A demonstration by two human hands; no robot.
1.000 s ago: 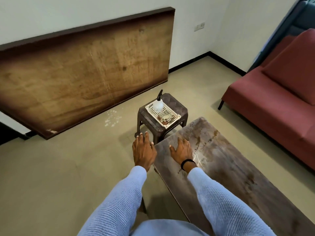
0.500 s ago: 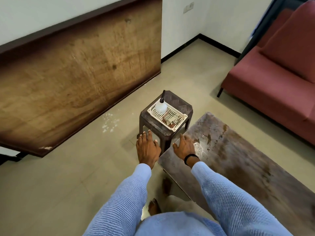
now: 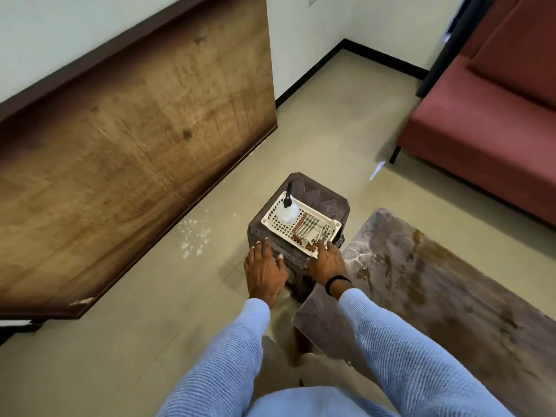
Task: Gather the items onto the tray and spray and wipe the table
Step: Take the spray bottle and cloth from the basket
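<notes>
Looking down past two light-blue sleeves, the view takes in a small dark brown stool [image 3: 319, 197] standing on a pale tiled floor. A white lattice tray [image 3: 336, 226] sits on top of the stool. Inside the tray, at its far end, stands a white spray bottle [image 3: 287, 212] with a black nozzle. A folded checked cloth [image 3: 308, 231] lies at the near end.

The left hand [image 3: 264, 273] is stretched out palm down, fingers straight and slightly spread, over the stool's near left edge, holding nothing. The right hand [image 3: 326, 263], with a black band [image 3: 337, 282] on its wrist, is also flat and empty. Its straight fingertips lie at the tray's near corner beside the cloth; whether they touch the rim cannot be told.

Just right of the stool is a low wooden bench [image 3: 436, 281], its top dark with wet streaks and stains. A red sofa [image 3: 481, 115] stands further right. A large wooden board [image 3: 135, 145] leans against the white wall on the left, with white specks [image 3: 192, 236] on the floor below it.
</notes>
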